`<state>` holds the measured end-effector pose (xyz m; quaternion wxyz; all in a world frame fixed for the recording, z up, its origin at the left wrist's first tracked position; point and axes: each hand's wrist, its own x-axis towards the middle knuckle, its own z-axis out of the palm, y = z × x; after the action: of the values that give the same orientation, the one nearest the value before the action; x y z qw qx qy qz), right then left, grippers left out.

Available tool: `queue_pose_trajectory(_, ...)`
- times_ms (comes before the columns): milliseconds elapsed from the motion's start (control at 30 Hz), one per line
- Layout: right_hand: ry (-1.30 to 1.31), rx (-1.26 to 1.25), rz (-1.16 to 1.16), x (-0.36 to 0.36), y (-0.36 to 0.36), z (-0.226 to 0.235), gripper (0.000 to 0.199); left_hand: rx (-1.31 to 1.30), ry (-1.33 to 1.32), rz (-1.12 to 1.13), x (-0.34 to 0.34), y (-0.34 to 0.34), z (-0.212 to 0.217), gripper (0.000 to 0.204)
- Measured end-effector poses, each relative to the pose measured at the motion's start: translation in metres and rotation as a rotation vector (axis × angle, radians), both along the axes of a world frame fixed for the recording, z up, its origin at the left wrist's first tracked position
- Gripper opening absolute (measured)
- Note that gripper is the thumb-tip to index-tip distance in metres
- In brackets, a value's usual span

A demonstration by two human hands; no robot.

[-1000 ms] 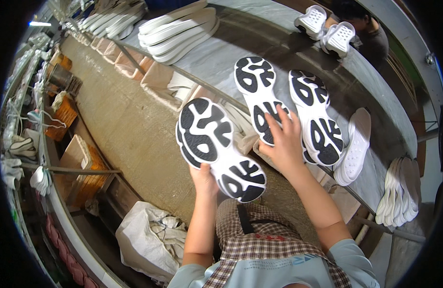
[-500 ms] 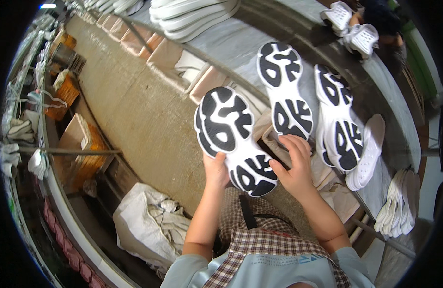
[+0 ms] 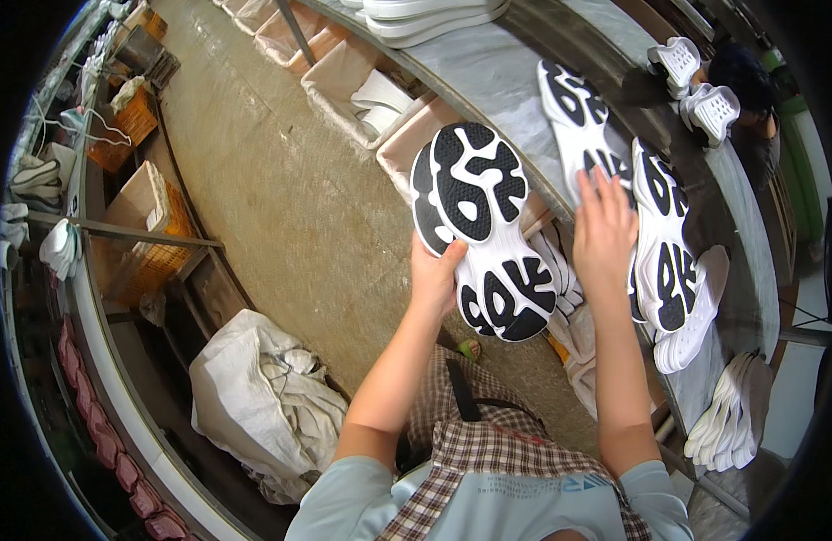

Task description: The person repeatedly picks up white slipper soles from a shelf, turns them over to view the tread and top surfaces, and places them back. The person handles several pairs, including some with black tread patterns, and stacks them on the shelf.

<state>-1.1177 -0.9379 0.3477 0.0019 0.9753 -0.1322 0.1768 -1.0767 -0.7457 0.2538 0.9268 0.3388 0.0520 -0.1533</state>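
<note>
1. The left hand (image 3: 434, 279) is closed around a pair of black-and-white shoe soles (image 3: 483, 230), held tread up over the floor. The thumb presses near the soles' waist. Their long axis runs away from the person, leaning slightly left at the far end.
2. Just right of it, the right hand (image 3: 603, 230) lies open and flat, fingers spread, on a black-and-white sole on the belt (image 3: 574, 113). It grips nothing. This sole's long axis also points away, roughly parallel to the held pair, and the right hand is plainly the nearer one to it.
3. Directly right of the right hand lies another black-and-white sole (image 3: 668, 248), with a plain white sole (image 3: 695, 320) touching its near end.
4. Below and left of the left hand, a white sack (image 3: 253, 397) sits on the floor.
5. Beyond both hands, white soles (image 3: 434, 13) are stacked on the grey conveyor (image 3: 506, 63); far right, two white soles (image 3: 695, 86) sit near another person.
</note>
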Motion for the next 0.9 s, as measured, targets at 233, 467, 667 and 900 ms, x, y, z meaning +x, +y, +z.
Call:
queue_pose_trajectory(233,0.088,0.971,0.070,-0.032,0.028,0.008,0.053,-0.010,-0.051,-0.070,-0.007,0.009,0.017,0.078)
queue_pose_trajectory(467,-0.024,1.996,-0.105,-0.069,0.031,0.038,0.053,-0.083,-0.194,-0.129,0.013,0.026,0.048,0.059)
queue_pose_trajectory(667,-0.409,1.896,-0.007,-0.113,0.008,0.087,0.053,-0.083,-0.316,-0.111,0.026,0.016,0.090,0.056)
queue_pose_trajectory(900,-0.338,1.982,0.056,-0.163,-0.008,0.113,0.053,-0.076,-0.345,-0.380,-0.006,-0.054,0.163,0.050)
